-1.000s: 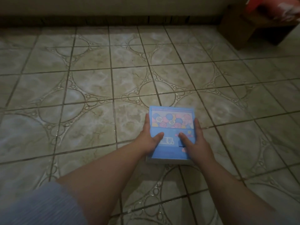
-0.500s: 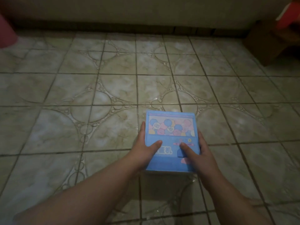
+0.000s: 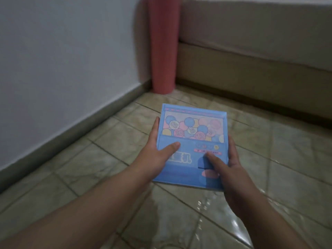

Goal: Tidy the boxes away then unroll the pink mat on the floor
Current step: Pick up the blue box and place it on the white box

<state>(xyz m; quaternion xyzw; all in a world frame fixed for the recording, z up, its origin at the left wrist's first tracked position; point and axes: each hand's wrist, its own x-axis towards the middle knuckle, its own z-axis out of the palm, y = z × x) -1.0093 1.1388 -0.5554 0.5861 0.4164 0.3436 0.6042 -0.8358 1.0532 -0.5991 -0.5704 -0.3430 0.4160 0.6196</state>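
Blue printed card, flat and smooth: the box (image 3: pixel 192 148) is gripped at both side edges, your left hand (image 3: pixel 158 151) and right hand (image 3: pixel 228 164) closed on it with thumbs on top, above the glossy tiled floor (image 3: pixel 269 159). Slick card could slip (thumbs barely overlap). The rolled pink mat (image 3: pixel 162 51), a matte cylinder, stands upright in the corner; knock it and it likely topples.

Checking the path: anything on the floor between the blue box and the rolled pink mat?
Nothing. In the head view, only bare tile floor lies between the blue box, held in both hands, and the pink mat standing upright in the corner.
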